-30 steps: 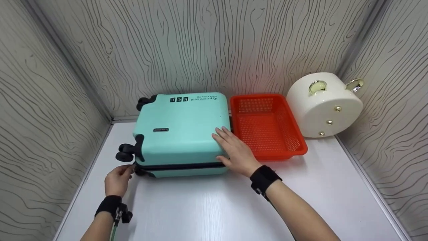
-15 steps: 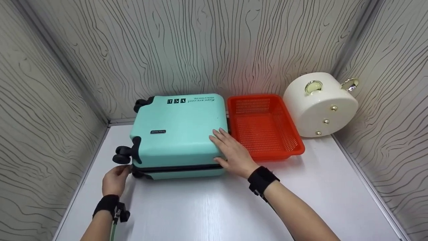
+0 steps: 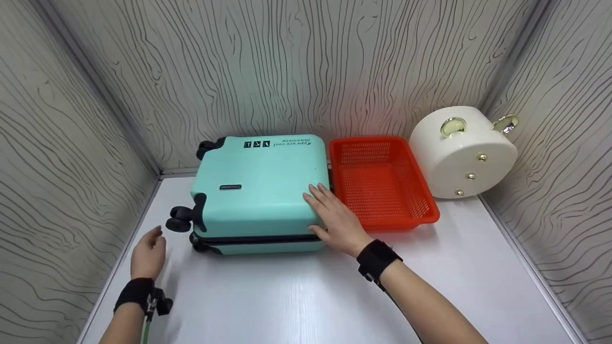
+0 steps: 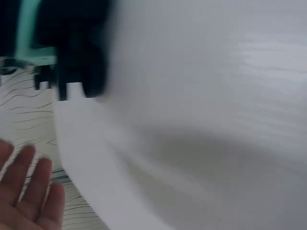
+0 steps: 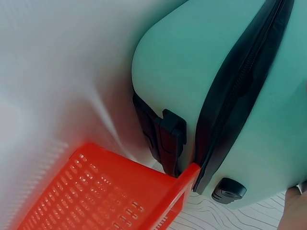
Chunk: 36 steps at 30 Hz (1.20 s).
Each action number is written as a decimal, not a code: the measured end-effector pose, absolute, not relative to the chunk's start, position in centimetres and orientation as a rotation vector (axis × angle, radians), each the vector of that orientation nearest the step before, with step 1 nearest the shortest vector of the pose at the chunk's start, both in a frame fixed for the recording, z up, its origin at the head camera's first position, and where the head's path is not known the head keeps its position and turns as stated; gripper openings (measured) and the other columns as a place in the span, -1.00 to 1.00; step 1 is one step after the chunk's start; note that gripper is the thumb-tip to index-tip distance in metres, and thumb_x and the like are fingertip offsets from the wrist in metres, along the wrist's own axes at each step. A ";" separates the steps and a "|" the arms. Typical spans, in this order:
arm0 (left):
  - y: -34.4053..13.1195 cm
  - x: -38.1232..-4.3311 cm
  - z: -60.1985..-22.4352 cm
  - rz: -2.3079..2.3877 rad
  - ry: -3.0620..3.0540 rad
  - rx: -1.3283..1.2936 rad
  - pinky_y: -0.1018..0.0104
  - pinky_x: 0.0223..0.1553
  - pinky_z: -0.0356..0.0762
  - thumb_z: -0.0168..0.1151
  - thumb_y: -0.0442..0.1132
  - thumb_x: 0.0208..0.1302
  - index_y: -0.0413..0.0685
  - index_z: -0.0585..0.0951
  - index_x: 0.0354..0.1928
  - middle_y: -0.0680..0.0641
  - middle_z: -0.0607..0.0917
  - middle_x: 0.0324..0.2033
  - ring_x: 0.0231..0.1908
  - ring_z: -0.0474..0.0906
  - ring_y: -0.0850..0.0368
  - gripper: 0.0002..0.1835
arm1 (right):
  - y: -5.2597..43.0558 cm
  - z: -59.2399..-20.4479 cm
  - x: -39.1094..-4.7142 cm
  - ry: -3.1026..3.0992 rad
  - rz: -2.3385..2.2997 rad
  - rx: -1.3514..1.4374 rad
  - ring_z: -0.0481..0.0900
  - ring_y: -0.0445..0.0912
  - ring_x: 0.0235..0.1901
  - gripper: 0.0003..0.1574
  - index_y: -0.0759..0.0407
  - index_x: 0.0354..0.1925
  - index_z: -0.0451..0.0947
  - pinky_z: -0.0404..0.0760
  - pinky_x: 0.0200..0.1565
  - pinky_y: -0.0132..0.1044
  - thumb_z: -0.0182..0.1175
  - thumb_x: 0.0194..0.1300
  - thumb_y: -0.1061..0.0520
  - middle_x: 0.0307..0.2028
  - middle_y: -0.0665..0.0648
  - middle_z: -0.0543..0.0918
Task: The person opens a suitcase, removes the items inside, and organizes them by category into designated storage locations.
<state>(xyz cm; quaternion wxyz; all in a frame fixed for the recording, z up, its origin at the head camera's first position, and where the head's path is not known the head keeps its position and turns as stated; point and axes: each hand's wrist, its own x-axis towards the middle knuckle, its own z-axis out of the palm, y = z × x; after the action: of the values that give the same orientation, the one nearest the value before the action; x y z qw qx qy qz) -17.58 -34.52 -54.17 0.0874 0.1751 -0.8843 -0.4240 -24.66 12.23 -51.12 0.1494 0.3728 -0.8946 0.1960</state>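
A mint-green suitcase (image 3: pixel 258 181) lies flat on the table, its black wheels (image 3: pixel 179 219) toward the left. My right hand (image 3: pixel 337 222) rests on its near right corner with fingers spread straight. Left of the wheels, my left hand (image 3: pixel 148 255) is apart from the suitcase and holds nothing; in the left wrist view its fingers (image 4: pixel 36 187) look straight and relaxed. The right wrist view shows the suitcase's black zipper (image 5: pixel 240 86) running round its side, and only a bit of the right hand at the edge.
A red perforated plastic basket (image 3: pixel 382 191) stands against the suitcase's right side. Beside it, a white round case (image 3: pixel 464 153) with gold-rimmed handles and gold studs leans near the right corner. Wood-patterned panels (image 3: pixel 306 67) enclose the white table (image 3: pixel 267 301) at the back and sides.
My left hand has let go of the suitcase's near left corner by the zipper and moved left, away from it. The right hand has stayed on the suitcase.
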 end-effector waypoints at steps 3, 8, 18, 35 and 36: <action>-33.6 -17.9 -51.2 -1.277 -2.574 0.452 -0.26 0.39 0.14 -0.18 0.01 0.63 -0.14 0.09 0.62 -0.33 0.18 0.52 0.49 0.09 -0.33 -0.33 | 12.1 -51.1 -24.5 -2.582 0.558 1.055 -0.09 0.04 0.59 0.02 0.11 0.61 0.08 0.07 0.50 -0.03 0.36 0.40 0.01 0.60 0.16 0.05; -30.7 -19.6 -46.2 -1.153 -2.633 0.155 -0.33 0.43 -0.02 -0.04 0.11 0.59 -0.15 0.04 0.62 -0.36 0.08 0.55 0.52 -0.05 -0.37 -0.22 | 11.9 -51.0 -24.1 -2.581 0.552 1.016 -0.09 0.04 0.59 0.05 0.13 0.61 0.07 0.08 0.49 -0.02 0.39 0.37 0.02 0.60 0.18 0.04; -27.2 -23.4 -42.8 -0.890 -3.055 -0.020 -0.41 0.42 -0.17 -0.02 0.16 0.57 -0.33 -0.14 0.60 -0.56 -0.22 0.52 0.49 -0.25 -0.56 -0.07 | 11.3 -52.3 -21.9 -2.543 0.592 0.844 -0.11 0.11 0.58 0.06 0.13 0.63 -0.01 0.31 0.40 0.01 0.34 0.41 0.06 0.61 0.28 -0.09; -26.8 -24.8 -43.7 -0.830 -3.191 -0.248 -0.31 0.45 -0.10 -0.25 0.03 0.67 -0.41 -0.18 0.57 -0.46 -0.30 0.55 0.51 -0.22 -0.47 -0.22 | 11.3 -53.4 -21.9 -2.511 0.580 0.770 0.08 0.12 0.54 -0.11 -0.03 0.61 0.14 0.69 -0.14 -0.24 0.21 0.46 0.30 0.58 0.22 0.10; -26.8 -24.7 -43.6 -0.810 -3.194 -0.246 -0.30 0.45 -0.10 -0.25 0.03 0.67 -0.42 -0.17 0.57 -0.46 -0.28 0.55 0.51 -0.20 -0.47 -0.22 | 11.3 -53.4 -22.0 -2.510 0.579 0.774 0.07 0.11 0.54 -0.11 -0.03 0.61 0.14 0.69 -0.16 -0.25 0.21 0.46 0.29 0.58 0.22 0.09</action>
<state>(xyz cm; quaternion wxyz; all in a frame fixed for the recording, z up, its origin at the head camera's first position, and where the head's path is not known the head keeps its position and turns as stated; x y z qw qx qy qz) -24.74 -26.79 -43.61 -0.0811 -0.0743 -0.9634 -0.2443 -22.00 11.29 -53.36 0.2240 0.2803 -0.9095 0.2098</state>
